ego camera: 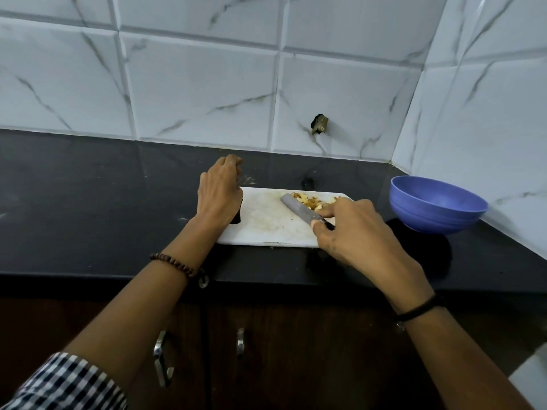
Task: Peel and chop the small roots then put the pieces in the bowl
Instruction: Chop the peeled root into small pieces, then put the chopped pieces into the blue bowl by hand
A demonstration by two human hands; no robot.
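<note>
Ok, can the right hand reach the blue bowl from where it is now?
Probably yes. The bowl stands just right of the cutting board, with bare counter between it and the right hand, though that hand grips the knife.

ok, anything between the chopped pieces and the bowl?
No fixed obstacle. Only the right hand, gripping the knife, sits between the chopped pieces on the board and the blue bowl; beyond it, bare counter.
</note>
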